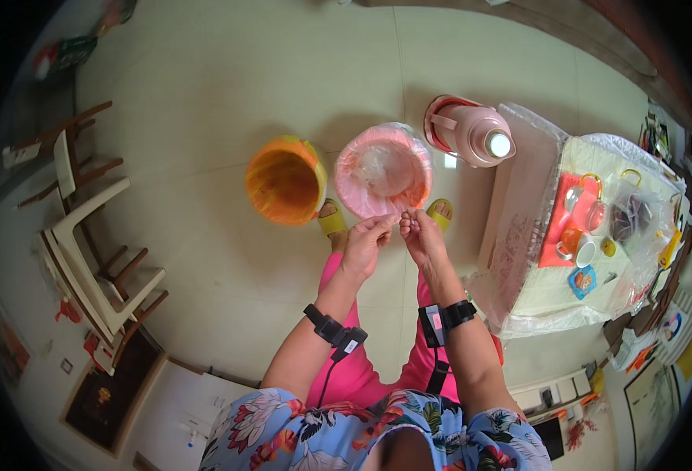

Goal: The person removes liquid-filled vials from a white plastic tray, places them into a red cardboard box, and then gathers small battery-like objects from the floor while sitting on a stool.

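My left hand [368,238] and my right hand [422,235] are close together, their thumbs and fingertips pinched, at the near rim of a pink-lined waste bin [346,182]. Whether they grip the liner's edge or some small thing between them is too fine to make out. Crumpled clear plastic [375,165] lies inside this round bin. To its left stands a second bin [318,154], lined with an orange-yellow bag; its inside is dark.
A pink vacuum flask [469,126] stands right of the bins. Beyond it, a plastic-covered table [543,300] carries glass cups, an orange mug [571,240] and a blue packet [582,282]. Chairs [96,235] stand at left. My slippered feet [333,219] are just below the bins.
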### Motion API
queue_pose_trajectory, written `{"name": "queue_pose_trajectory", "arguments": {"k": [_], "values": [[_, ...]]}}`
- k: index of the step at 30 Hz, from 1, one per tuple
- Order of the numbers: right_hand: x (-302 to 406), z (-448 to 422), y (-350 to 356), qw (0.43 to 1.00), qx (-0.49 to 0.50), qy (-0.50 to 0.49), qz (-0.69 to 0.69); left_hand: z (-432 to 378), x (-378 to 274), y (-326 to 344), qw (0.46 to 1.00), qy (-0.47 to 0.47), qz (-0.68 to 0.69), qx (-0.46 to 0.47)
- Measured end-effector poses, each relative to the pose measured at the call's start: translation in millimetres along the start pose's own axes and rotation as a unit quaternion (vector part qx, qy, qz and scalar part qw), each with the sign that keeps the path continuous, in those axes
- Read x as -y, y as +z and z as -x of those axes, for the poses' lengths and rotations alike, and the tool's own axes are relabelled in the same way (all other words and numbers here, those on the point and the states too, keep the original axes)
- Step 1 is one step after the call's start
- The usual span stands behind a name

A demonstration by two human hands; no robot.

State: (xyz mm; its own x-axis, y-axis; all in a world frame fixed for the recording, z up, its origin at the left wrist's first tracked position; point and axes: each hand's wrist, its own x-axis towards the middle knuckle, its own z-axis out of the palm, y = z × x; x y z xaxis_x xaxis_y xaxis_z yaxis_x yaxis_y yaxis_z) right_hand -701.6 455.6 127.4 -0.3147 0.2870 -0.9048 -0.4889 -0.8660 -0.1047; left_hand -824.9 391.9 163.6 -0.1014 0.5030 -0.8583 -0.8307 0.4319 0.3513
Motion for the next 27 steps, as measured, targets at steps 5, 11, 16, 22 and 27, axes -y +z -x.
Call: {"name": "queue_pose_trajectory", "arguments": {"k": [5, 11, 16, 22, 27], "values": [[-11.6, -57.3, -13.0, 0.998, -0.057, -0.016, 0.001, -70.9, 24.4, -43.4, 0.997, -0.033, -0.046, -0.058], [-40.5, -104.8, -30.1, 0.992, -0.118, -0.040, 0.005, -102.8, 37.9, -63.7, 0.992, -0.060, -0.059, -0.095], [-38.4, -102.4, -17.0, 0.993, -0.111, -0.023, -0.042, -109.3, 27.6, -57.5, 0.996, -0.075, 0.014, -0.035], [-38.1, -97.8, -24.8, 0.993, -0.114, -0.020, -0.015, -108.0, 29.1, -48.9, 0.993, -0.052, -0.063, -0.089], [-36.4, -93.8, -26.5, 0.982, -0.158, -0.012, 0.100, -103.3, 26.8, -45.4, 0.976, -0.078, -0.150, -0.136]]}}
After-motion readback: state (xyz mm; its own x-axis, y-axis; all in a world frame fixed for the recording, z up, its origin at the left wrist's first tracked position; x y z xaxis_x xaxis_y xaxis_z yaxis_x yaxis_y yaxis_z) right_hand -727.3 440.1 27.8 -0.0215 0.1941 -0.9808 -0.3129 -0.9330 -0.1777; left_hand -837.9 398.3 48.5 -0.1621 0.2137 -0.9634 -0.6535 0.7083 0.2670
